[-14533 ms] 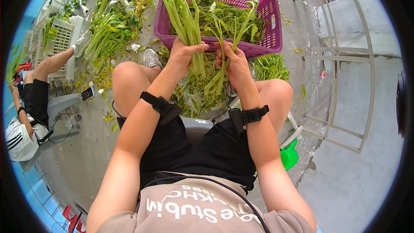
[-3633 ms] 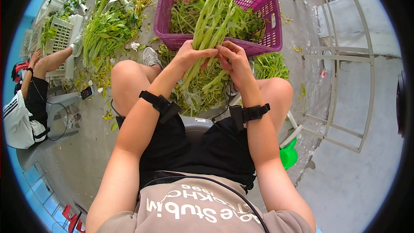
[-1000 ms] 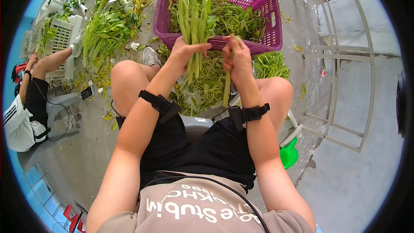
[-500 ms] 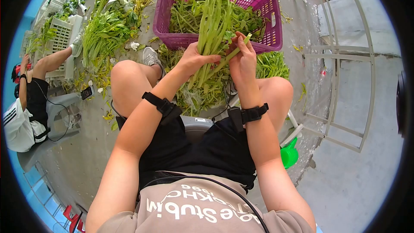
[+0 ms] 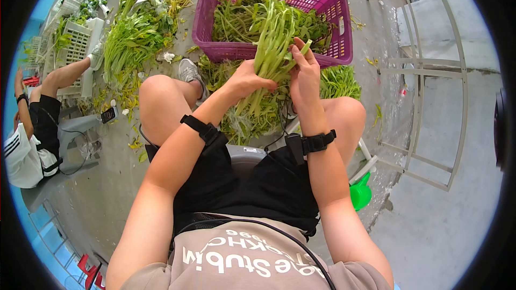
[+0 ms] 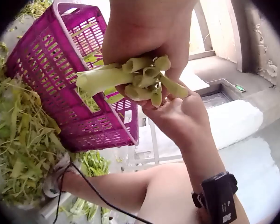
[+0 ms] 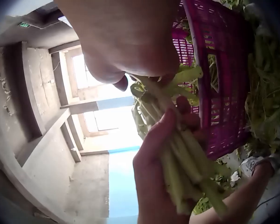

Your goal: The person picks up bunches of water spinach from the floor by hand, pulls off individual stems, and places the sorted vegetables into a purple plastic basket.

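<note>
My left hand (image 5: pixel 248 79) grips a bundle of green leafy stems (image 5: pixel 273 35) in the head view, thumb across the front, leafy tops leaning over the purple basket's near rim. In the left wrist view the hollow ends of the stems (image 6: pixel 142 79) stick out of the fist. My right hand (image 5: pixel 305 78) is right beside the bundle, its fingers around a thick stem whose pale end (image 5: pixel 307 46) points up and right. The right wrist view shows the left hand (image 7: pixel 156 163) around the stems (image 7: pixel 186 163), close below the right hand (image 7: pixel 126 42).
The purple basket (image 5: pixel 228 52) holds more greens. Loose trimmings (image 5: pixel 236 129) lie between the knees, and a long pile of greens (image 5: pixel 131 43) is at the left. Another person (image 5: pixel 27 150) sits far left near white crates (image 5: pixel 78 43). A metal frame (image 5: pixel 462 75) stands at the right.
Since half a second ago, the bundle in my left hand has dropped lower and moved slightly right, closer to my right hand. Over the last second, my right hand has turned its palm more into view.
</note>
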### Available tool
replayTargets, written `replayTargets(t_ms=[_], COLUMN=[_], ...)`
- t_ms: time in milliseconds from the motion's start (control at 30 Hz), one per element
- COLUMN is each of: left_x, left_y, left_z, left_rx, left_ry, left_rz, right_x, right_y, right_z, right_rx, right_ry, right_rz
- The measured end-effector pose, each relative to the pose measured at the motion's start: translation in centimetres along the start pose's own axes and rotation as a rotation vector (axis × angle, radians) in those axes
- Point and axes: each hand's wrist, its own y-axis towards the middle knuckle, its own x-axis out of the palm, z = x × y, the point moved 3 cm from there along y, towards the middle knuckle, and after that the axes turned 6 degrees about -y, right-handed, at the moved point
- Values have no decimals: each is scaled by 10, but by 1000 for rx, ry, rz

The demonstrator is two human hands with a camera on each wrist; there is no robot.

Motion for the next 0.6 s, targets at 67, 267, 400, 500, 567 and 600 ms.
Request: replayTargets(t_ms=[67, 267, 400, 500, 567, 600], left_x=[0, -11, -22, -39, -34, -30], left_y=[-1, -11, -9, 0, 0, 1], left_z=[5, 30, 48, 21, 13, 8], left_rx=[13, 152, 448, 157, 87, 1], left_ry=[-3, -90, -427, -260, -267, -277], left_rz=[-5, 52, 222, 316, 300, 286], right_x=[4, 12, 19, 20, 18, 18], right_y=[-1, -4, -9, -11, -11, -12], right_z=[-2, 14, 12, 20, 19, 17], right_rx=[-49, -199, -42, 95, 35, -11], right_ry=[-366, -561, -585, -610, -642, -673], right_rz=[45, -46, -133, -191, -232, -263])
